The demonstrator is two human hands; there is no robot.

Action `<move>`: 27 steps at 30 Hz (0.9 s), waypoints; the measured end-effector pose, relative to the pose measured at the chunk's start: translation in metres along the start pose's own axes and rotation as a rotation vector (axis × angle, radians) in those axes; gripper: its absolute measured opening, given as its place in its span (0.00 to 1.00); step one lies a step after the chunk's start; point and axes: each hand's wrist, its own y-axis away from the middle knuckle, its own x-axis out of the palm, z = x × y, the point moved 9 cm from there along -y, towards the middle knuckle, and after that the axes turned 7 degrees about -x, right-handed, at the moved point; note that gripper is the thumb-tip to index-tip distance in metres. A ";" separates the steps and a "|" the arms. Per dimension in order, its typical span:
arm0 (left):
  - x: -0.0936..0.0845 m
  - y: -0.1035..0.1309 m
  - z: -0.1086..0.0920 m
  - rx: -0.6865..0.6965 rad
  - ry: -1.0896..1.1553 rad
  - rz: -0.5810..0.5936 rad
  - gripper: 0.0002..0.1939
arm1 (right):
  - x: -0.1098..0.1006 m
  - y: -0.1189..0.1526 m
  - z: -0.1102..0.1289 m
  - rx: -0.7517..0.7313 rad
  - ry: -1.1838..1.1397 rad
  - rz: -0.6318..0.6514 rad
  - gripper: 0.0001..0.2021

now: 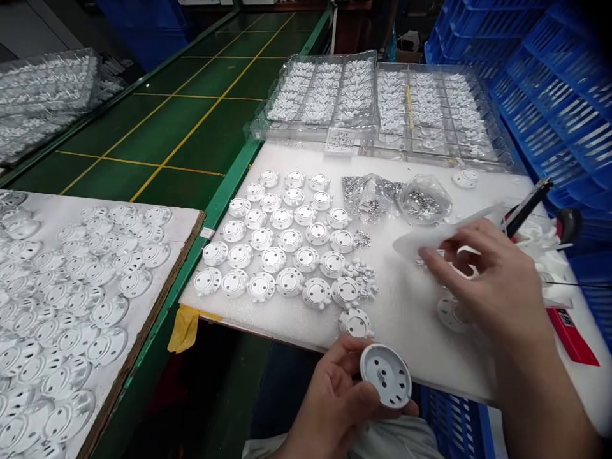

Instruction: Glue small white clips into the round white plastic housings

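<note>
My left hand (342, 398) grips a round white plastic cover (385, 376) near the table's front edge. The hollow inside of the cover faces up, with slots and holes showing. Over the right part of the table, my right hand (492, 280) has its fingers curled toward the thumb. A translucent white sheet (415, 239) is right behind these fingertips; whether they grip it or something small is hidden. Below that hand, another white disc (452, 313) lies partly covered. Rows of similar white discs (289, 240) cover the table's left half, beside a small pile of white plastic pieces (361, 278).
Clear bags of small metal parts (423, 201) lie mid-table. Clear trays of white pieces (325, 95) stand at the back. A green conveyor (191, 108) runs along the left, near a board crowded with discs (71, 306). Blue crates (554, 95) and black-handled pliers (528, 207) are right.
</note>
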 end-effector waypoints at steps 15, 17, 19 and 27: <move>0.003 0.000 -0.022 0.086 -0.130 -0.011 0.24 | 0.009 0.049 0.004 0.267 -0.795 0.016 0.15; 0.007 0.002 -0.033 0.135 -0.156 0.019 0.21 | 0.007 0.043 0.001 0.308 -0.844 -0.030 0.17; 0.009 -0.001 -0.047 0.215 -0.164 0.019 0.19 | 0.006 0.033 -0.003 0.356 -0.860 -0.071 0.18; 0.008 -0.025 -0.053 0.257 -0.201 0.007 0.22 | 0.014 0.015 0.005 0.251 -0.891 -0.194 0.28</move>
